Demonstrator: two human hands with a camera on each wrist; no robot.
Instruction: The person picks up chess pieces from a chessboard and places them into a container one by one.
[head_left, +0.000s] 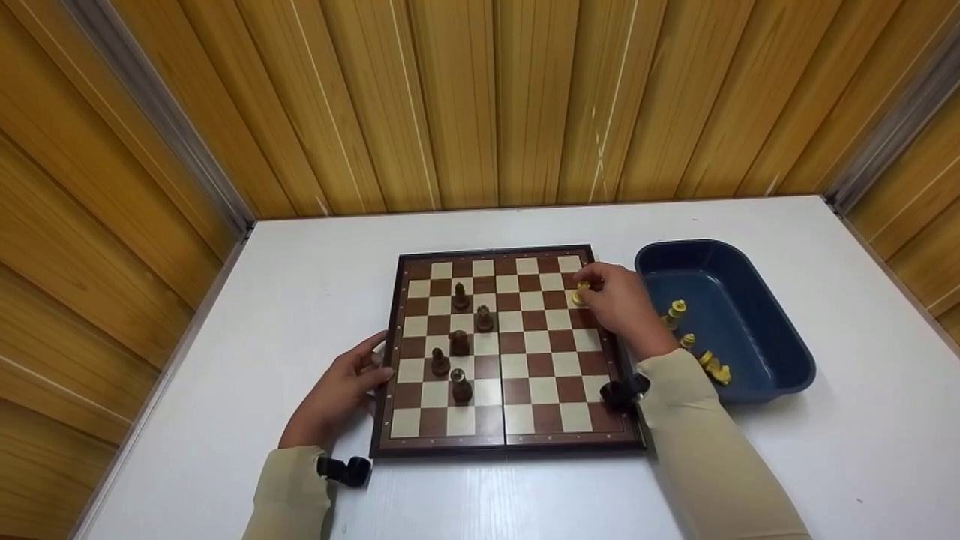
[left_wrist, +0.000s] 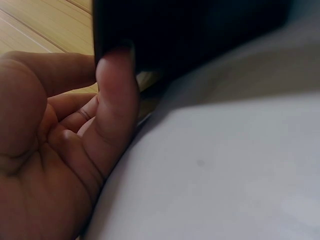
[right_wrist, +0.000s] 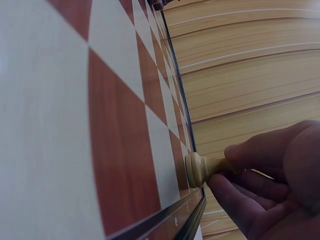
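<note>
A brown-and-cream chessboard [head_left: 525,322] lies unfolded on the white table. My right hand [head_left: 619,300] pinches a pale yellow chess piece [right_wrist: 200,169] by its upper part, which the fingers hide. The piece stands upright, its base at a square near the board's right edge towards the far corner. At the board's left edge, my left hand [head_left: 345,386] holds the rim between thumb and fingers; the left wrist view shows the thumb [left_wrist: 117,95] against the dark side. Several dark chess pieces, among them a knight [head_left: 459,343], stand on the left half.
A blue plastic basin [head_left: 772,322] stands right of the board, with several yellow chess pieces inside, such as one [head_left: 677,308] leaning near its left wall. Wood-patterned panels [head_left: 525,105] enclose the white table [head_left: 315,285] at the back and sides.
</note>
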